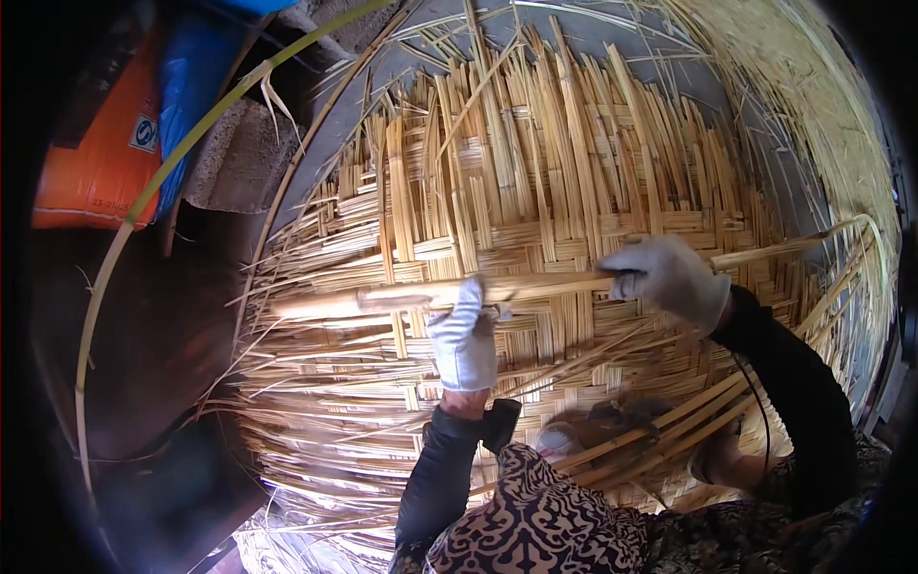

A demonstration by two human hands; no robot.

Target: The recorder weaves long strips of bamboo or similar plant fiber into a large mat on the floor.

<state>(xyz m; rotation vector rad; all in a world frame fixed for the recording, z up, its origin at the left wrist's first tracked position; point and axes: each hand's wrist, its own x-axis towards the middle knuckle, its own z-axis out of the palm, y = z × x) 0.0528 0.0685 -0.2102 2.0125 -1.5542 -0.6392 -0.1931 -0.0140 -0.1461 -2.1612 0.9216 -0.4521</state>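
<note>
Grey concrete floor [622, 38] in daylight; orange sack [100, 163] and blue sheet [196, 86] at left.

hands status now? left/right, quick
Left hand: gloved, closed around the bamboo strip held across the woven bamboo mat.
Right hand: gloved, closed on the same strip farther along.

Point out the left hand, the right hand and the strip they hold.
left hand [464, 335], head view, on the back of the glove.
right hand [665, 275], head view, on the gloved knuckles.
strip [545, 285], head view, on its stretch between the hands.
</note>
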